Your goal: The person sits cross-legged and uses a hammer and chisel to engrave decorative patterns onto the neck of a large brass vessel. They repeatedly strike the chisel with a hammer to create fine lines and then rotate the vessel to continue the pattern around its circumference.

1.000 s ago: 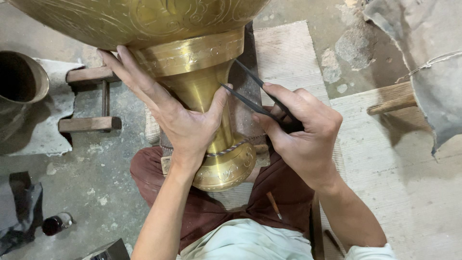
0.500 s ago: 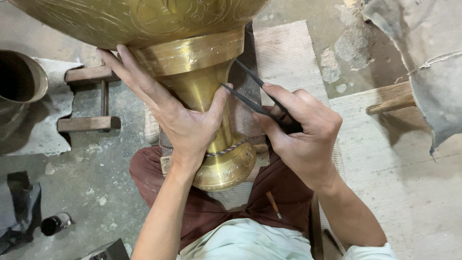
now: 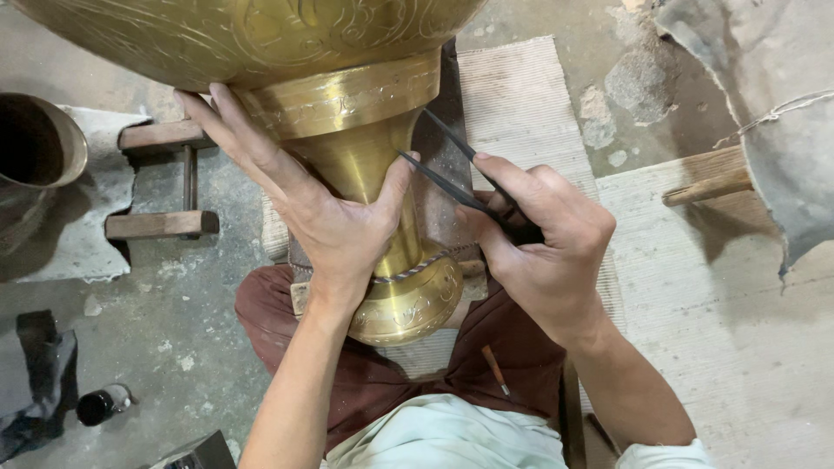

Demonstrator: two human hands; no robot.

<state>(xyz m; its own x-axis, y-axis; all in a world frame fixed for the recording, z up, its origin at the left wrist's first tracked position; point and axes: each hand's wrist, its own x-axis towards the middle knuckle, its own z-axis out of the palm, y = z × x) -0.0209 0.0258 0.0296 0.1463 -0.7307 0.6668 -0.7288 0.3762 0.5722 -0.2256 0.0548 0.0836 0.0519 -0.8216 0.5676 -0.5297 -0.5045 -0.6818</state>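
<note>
Brass vessel (image 3: 347, 113): the largest thing in view, filling the frame from 10 to 1 o'clock. Its engraved bowl is cut off by the top edge; a banded collar narrows to a smooth stem and a rounded foot near the centre, resting over the person's lap.
Woven mat (image 3: 521, 95): pale ribbed matting under the vessel, running from 12 to 4 o'clock.
Grey cloth (image 3: 782, 130): hangs in at 2 o'clock, its upper part out of frame, with a cord across it.
Dark round pot (image 3: 35, 148): at 9 o'clock, half cut off by the left edge, standing on a torn pale sheet.
Wooden frame (image 3: 161, 178): two short bars joined by a rod, at 9 o'clock just left of the left hand.
Left hand (image 3: 321, 217): spread flat against the collar and stem, fingers reaching toward 11 o'clock, thumb round the stem's right side; it steadies the vessel, not clenched.
Right hand (image 3: 539, 243): at 3 o'clock of the stem, closed firmly about a dark tool.
Dark tool (image 3: 452, 174): two thin pointed legs leading toward 10 o'clock; one tip meets the stem just beside the left thumb. Its handle end is hidden in the fist, so its kind is hard to tell.
Small dark bottle (image 3: 102, 405): lying at 8 o'clock on the floor, beside dark rags; its label cannot be made out.
Dark box corner (image 3: 204, 452): at 7 o'clock, mostly cut off.
</note>
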